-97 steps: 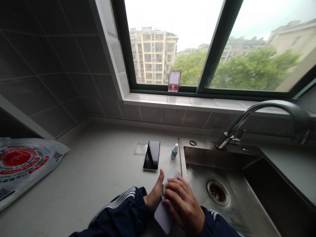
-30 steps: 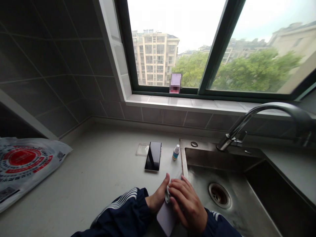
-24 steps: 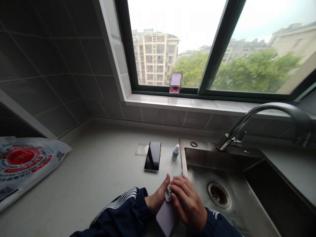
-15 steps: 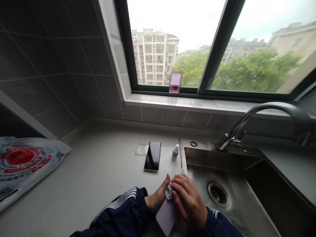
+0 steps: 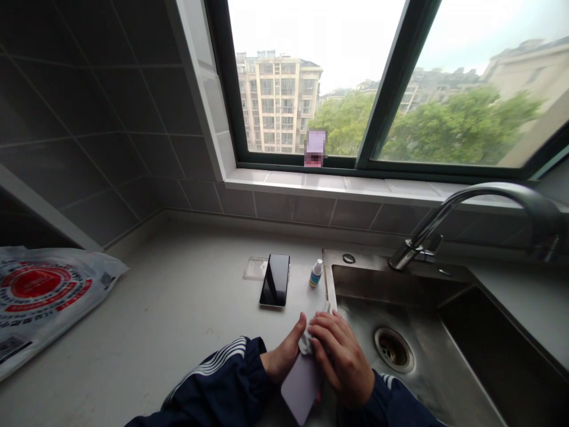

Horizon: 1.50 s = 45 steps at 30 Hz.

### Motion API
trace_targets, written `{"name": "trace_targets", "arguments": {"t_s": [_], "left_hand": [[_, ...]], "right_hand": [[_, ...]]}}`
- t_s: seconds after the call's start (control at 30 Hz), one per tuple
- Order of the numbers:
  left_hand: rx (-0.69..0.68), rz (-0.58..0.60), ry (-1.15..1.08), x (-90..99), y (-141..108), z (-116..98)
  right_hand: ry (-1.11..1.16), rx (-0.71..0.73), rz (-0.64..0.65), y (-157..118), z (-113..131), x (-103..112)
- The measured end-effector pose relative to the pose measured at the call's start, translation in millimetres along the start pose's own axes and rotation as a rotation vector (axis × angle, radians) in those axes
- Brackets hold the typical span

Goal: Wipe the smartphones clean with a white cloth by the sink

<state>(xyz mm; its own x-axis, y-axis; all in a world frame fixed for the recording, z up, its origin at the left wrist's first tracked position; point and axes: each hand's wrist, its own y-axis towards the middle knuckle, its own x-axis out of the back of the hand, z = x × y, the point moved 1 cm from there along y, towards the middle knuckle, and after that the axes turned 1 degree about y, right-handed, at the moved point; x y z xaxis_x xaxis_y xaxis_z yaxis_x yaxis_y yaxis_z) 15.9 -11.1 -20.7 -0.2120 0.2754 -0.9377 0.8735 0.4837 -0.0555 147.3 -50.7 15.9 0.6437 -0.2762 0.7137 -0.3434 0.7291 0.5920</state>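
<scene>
Low in the head view, my left hand (image 5: 283, 354) is closed around the edge of a lavender phone (image 5: 300, 388), a flat slab with rounded corners held with a plain face up. My right hand (image 5: 341, 356) lies over the phone's upper part, fingers bent together and pressing a crumpled white cloth (image 5: 306, 344) onto it. The phone's far end is hidden under the cloth and fingers. Beyond my hands, a black-screened phone (image 5: 275, 281) lies on the counter, overlapping a clear phone case (image 5: 254, 268). Right of it stands a small white-capped spray bottle (image 5: 315, 274).
A steel sink (image 5: 329, 284) with a drain (image 5: 393, 350) lies just right of my hands, under a curved faucet (image 5: 448, 213). A printed plastic bag (image 5: 48, 296) rests at the counter's left. The tiled sill (image 5: 293, 181) and window run along the back.
My right hand and the cloth have shifted slightly up along the lavender phone, so a little more of its surface shows. My left hand and the things on the counter stay put.
</scene>
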Motion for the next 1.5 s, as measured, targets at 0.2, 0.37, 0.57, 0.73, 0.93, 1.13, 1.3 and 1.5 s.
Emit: {"name": "trace_targets", "arguments": {"t_s": [0.2, 0.37, 0.57, 0.73, 0.93, 1.13, 1.3, 1.5], "left_hand": [[-0.004, -0.058, -0.007, 2.9, -1, -1], [0.012, -0.058, -0.008, -0.5, -1, -2], [-0.007, -0.029, 0.04, -4.2, -1, -5], [0.103, -0.029, 0.147, 2.7, -5, -5], [0.182, -0.112, 0.367, 0.8, -10, -7], [0.242, -0.116, 0.458, -5.7, -10, -11], [0.241, -0.173, 0.483, -2.8, -10, -13], [0.236, -0.258, 0.588, -3.5, -12, -12]], "right_hand": [[0.022, 0.058, 0.039, -1, 2, 0], [0.014, -0.02, 0.005, 0, 0, 0], [0.03, -0.003, 0.021, -2, -1, -2], [0.07, -0.117, -0.029, -4, -10, -2], [0.261, -0.302, -0.074, -4, -11, 0], [0.239, -0.341, -0.121, -5, -16, 1], [0.233, -0.387, -0.163, -6, -22, 2], [0.301, -0.387, -0.105, -6, -15, 1]]}}
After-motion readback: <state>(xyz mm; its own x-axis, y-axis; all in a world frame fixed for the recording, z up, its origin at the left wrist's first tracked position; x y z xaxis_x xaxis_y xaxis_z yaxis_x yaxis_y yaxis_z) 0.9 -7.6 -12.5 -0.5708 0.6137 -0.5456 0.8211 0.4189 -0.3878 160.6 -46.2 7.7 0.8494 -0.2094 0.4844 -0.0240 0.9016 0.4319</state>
